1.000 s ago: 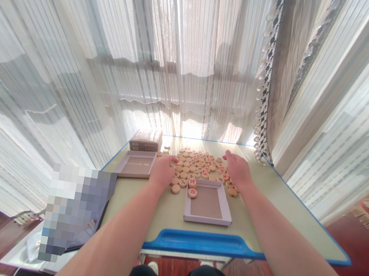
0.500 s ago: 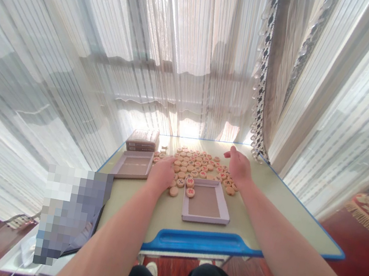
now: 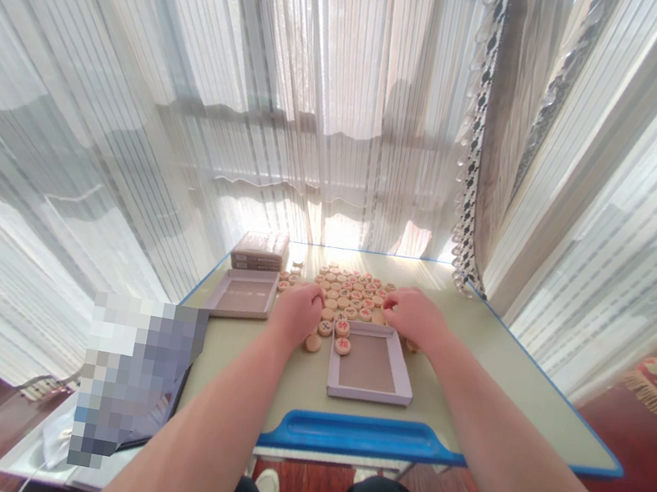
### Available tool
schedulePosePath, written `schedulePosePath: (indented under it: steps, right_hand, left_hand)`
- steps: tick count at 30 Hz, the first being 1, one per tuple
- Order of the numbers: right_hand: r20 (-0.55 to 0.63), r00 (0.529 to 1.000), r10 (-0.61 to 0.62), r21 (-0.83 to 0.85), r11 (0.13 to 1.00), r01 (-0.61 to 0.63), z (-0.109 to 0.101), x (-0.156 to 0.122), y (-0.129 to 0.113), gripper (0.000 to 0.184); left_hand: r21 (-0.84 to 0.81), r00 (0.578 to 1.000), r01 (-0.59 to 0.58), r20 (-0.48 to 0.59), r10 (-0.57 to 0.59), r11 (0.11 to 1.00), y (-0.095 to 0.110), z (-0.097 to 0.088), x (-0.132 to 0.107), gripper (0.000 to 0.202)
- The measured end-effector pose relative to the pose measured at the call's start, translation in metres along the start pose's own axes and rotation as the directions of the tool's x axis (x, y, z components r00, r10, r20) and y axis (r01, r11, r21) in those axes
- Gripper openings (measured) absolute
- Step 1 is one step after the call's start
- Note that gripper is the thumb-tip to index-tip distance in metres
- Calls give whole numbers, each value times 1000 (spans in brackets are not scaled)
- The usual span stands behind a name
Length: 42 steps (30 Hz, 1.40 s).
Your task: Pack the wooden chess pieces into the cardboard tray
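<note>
Many round wooden Chinese chess pieces (image 3: 344, 292) with red or dark characters lie in a loose heap in the middle of the table. At the heap's left edge is my left hand (image 3: 298, 314), its fingers curled in and partly hidden. My right hand (image 3: 416, 316) is over the right side, thumb and fingers drawn together low among the pieces. Whether either hand grips a piece cannot be seen. Between my forearms lies a shallow open box tray (image 3: 368, 396). One red-marked piece (image 3: 342, 347) is in its left part, and another (image 3: 342, 328) is at its upper left corner.
A second shallow tray (image 3: 238, 315) lies at the left, with a brown box (image 3: 259, 252) behind it. The green tabletop (image 3: 508, 380) has a blue rim and a blue trough (image 3: 359, 433) at its near edge. Sheer curtains (image 3: 327, 110) hang behind.
My right hand has moved left from the heap's outer right side, and its fingers have drawn together. My left hand's fingers have curled inward. The view has shifted slightly.
</note>
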State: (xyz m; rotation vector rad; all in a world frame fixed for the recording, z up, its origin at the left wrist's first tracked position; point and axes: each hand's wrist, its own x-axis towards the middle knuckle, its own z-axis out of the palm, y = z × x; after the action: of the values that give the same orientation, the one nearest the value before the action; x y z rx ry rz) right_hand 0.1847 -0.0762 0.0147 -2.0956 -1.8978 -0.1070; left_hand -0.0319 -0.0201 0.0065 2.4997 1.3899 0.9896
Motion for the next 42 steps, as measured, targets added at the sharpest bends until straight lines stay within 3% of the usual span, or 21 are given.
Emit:
schedulePosePath:
  steps: [3, 8, 18, 24, 28, 32, 35, 38, 42]
  right_hand:
    - [18, 999, -48, 25, 999, 47, 1, 0, -1, 16]
    - [31, 999, -10, 93, 996, 8, 3, 2, 0, 16]
    - [-20, 999, -42, 178, 983, 45, 4, 1, -3, 27]
    - [-25, 993, -118, 156, 980, 121, 8, 5, -2, 21]
    - [-42, 992, -119, 170, 978, 125, 10, 6, -3, 16]
    - [-62, 991, -119, 186, 974, 129, 11, 6, -4, 12]
    - [-115, 989, -88, 258, 959, 115, 9, 5, -3, 11]
    - [-224, 971, -82, 368, 915, 162, 6, 3, -4, 16]
    - [-304, 951, -61, 495, 842, 213, 3, 2, -7, 21]
  left_hand:
    - [61, 999, -10, 53, 7, 998, 2, -2, -3, 28]
    - [128, 994, -55, 101, 42, 990, 4, -2, -4, 26]
    - [75, 993, -118, -16, 120, 990, 7, -6, -9, 20]
    - [16, 974, -207, -89, 208, 978, 3, -1, -5, 52]
    - [18, 974, -208, -92, 209, 978, 4, -1, -3, 51]
    - [1, 968, -245, -52, 244, 970, 7, -2, -5, 33]
    - [30, 964, -263, 43, 262, 964, 10, -4, -8, 21]
    - [68, 951, -289, 131, 279, 955, 11, -5, -10, 21]
    - [87, 947, -295, 164, 278, 952, 10, -4, -9, 19]
